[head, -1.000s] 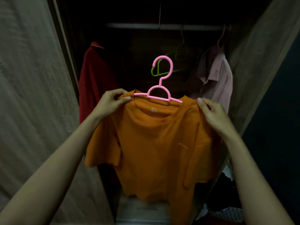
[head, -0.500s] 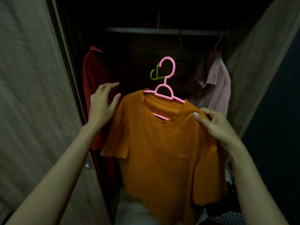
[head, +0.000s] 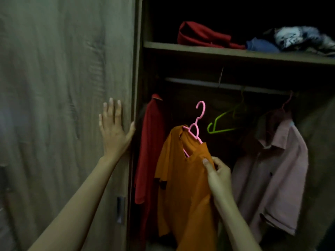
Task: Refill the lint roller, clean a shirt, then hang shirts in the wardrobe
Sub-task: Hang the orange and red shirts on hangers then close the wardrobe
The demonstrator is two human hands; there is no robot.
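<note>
Your left hand [head: 113, 131] has let go of the orange shirt [head: 183, 187] and now lies flat, fingers spread, against the edge of the wardrobe door [head: 63, 105]. Your right hand [head: 219, 176] alone carries the shirt, pinching the cloth at the shoulder over the pink hanger [head: 196, 122]. The shirt has turned edge-on inside the wardrobe, its hook free below the rail [head: 199, 82], so hanging likely needs only a lift.

We saw a crumpled red bundle [head: 201, 36] lying on the shelf [head: 181, 46], a folded blue cloth [head: 261, 46] just to its right, and a grey-and-white heap [head: 299, 38] farther right, touching the blue one. Under the shelf a bare green hanger [head: 222, 125] hung tilted, its hook lost to us in the dark.
</note>
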